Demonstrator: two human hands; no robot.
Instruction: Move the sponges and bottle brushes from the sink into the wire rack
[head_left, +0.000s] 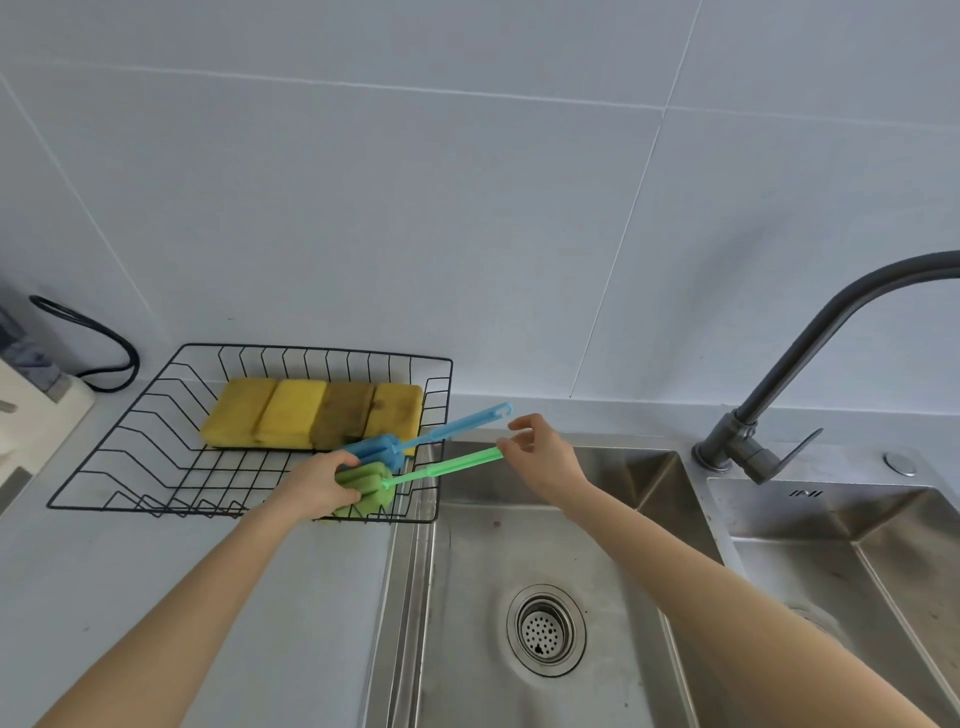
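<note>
**Brush placement at the wire rack**

We see the wire rack (156, 447) standing on the counter (208, 571), just left of the sink (467, 597). Four sponges (311, 413) lie side by side along the rack's far side, touching one another.

Our left hand (317, 486) is closed around the foam head of the green brush (415, 475) at the rack's near right corner. Our right hand (545, 457) pinches the free end of the green handle between thumb and forefinger; the other fingers are loosely curled. The handle crosses the rack's right wall and extends over the sink's left edge.

The blue brush (431, 436) lies just behind the green one and roughly parallel to it. Its head sits inside the rack, next to the left fingers, and its handle rests across the rack's right wall, with the tip pointing toward the tiled wall (467, 208).

The left sink basin shows only its drain (545, 629). The tap (779, 395) stands to the right.
</note>
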